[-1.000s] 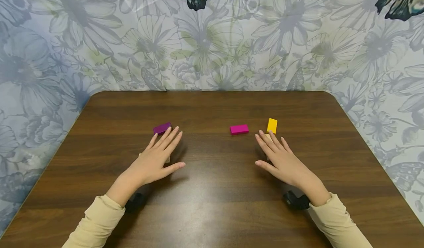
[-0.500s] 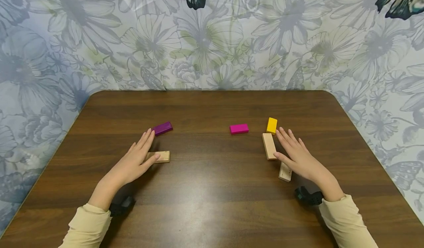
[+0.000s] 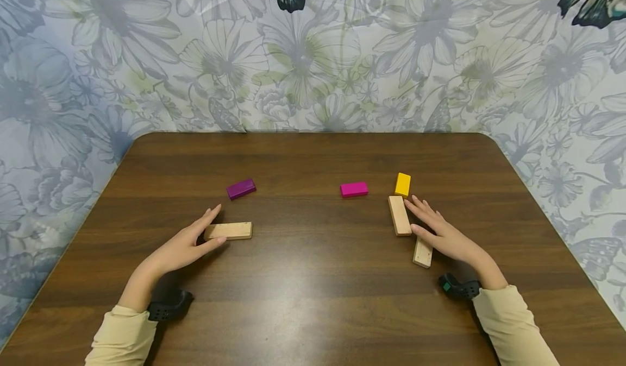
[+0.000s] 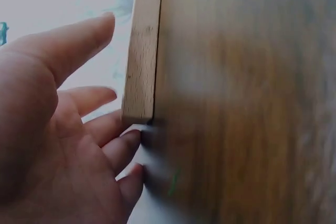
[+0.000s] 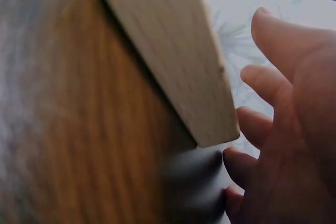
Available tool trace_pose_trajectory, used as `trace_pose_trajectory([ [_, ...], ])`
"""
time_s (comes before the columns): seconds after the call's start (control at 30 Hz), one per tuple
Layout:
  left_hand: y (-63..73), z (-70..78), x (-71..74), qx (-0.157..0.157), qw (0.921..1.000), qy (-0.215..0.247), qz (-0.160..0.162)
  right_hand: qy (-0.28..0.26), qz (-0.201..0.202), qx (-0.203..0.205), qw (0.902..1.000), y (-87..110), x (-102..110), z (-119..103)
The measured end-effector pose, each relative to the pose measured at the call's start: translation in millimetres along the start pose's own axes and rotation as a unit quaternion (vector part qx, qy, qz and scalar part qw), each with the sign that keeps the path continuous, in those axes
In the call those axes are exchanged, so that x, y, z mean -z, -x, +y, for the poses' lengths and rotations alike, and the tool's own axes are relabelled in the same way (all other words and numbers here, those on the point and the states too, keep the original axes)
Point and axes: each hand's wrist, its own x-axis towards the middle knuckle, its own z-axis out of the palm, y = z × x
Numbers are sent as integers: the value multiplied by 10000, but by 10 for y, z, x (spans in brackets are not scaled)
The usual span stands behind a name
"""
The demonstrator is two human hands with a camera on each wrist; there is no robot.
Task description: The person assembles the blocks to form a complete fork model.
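Observation:
In the head view, my left hand is at the left end of a plain wooden block lying crosswise. Its thumb is on the near side and its fingers on the far side, spread apart. The left wrist view shows that block beyond the fingertips, with a gap to the thumb. My right hand lies just right of two plain blocks: an upper wooden block and a lower wooden block, partly hidden by the hand. In the right wrist view, a pale block stands beside relaxed fingers.
A purple block lies beyond the left wooden block. Near the middle is a pink block; a yellow block sits at the far end of the upper wooden block. The brown table meets a flower-patterned wall.
Both hands have moved outward and lower, from over the blocks to beside them. The left hand moved left and back, uncovering its block; the right moved right, revealing two plain blocks. The blocks stayed put.

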Motion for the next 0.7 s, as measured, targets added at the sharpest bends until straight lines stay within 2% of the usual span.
trace_pose_trajectory([
  [0.13, 12, -80, 16, -207, 9996, 153, 93, -77, -67, 204, 9997, 10, 4, 47],
  [0.4, 27, -196, 54, -304, 9984, 235, 424, -77, -157, 524, 9985, 32, 10, 99],
  [0.7, 14, -247, 35, -452, 9964, -29, 711, -23, -91, 684, 9976, 23, 1, 105],
])
